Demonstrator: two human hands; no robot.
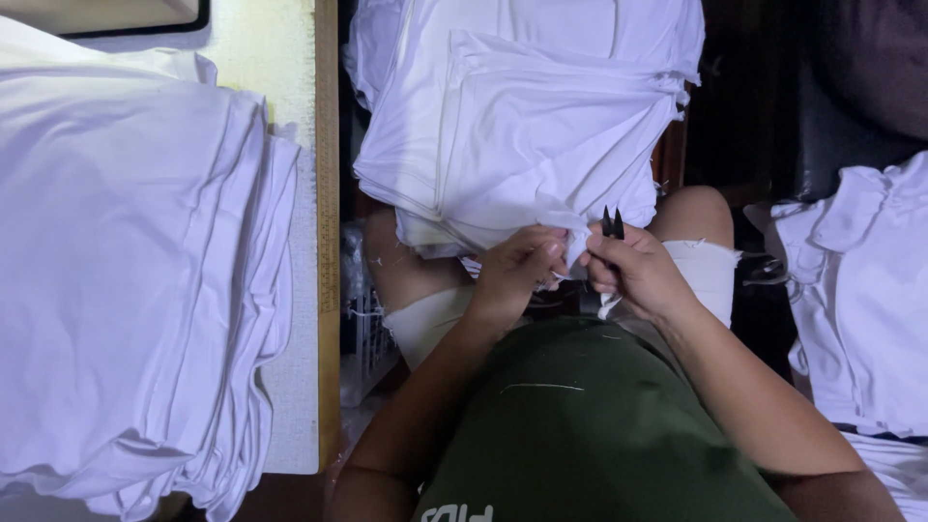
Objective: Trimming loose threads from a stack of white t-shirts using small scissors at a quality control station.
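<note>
A folded stack of white garments (541, 135) rests on my lap, reaching from my knees to the top of the view. My left hand (517, 271) pinches the near edge of the top white garment. Beside it, my right hand (633, 271) grips small black thread snips (612, 224), whose two pointed blades stick up just above my fingers and touch the same fabric edge. Both hands sit close together over my thighs.
A tall pile of white garments (135, 271) lies on a table (290, 58) at the left, with a wooden ruler strip (328, 193) along its edge. Another heap of white garments (860, 290) sits at the right. A dark seat (851, 87) is behind it.
</note>
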